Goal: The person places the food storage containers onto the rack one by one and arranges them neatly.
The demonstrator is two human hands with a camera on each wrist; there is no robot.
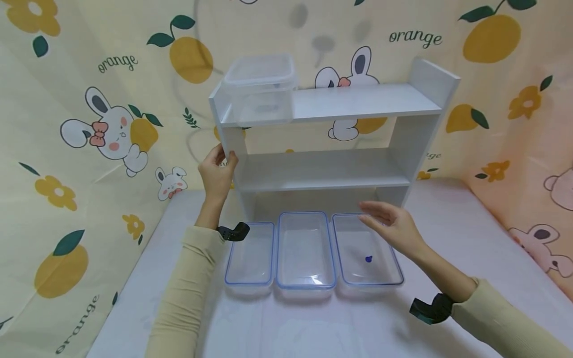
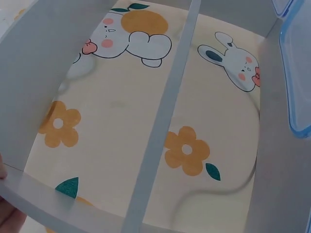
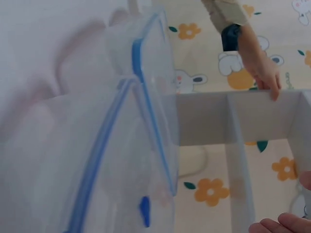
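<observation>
My left hand (image 1: 218, 171) grips the left side panel of a white shelf rack (image 1: 327, 169), thumb on the near side and fingers behind. In the left wrist view, fingertips (image 2: 9, 213) show at the panel's edge. My right hand (image 1: 394, 226) is held over the far right part of the right blue-rimmed clear box (image 1: 351, 271), fingers extended and thumb apart, holding nothing. A small dark blue piece (image 1: 368, 259) shows on that box. Beside it stand a middle clear box (image 1: 306, 248) and a left clear box (image 1: 251, 253), both blue-rimmed.
A frosted lidded container (image 1: 261, 94) sits on the rack's top shelf at the left. The white-covered table (image 1: 313, 333) extends in front of the boxes. Behind the rack hangs a printed cloth (image 1: 277, 30) with oranges and rabbits.
</observation>
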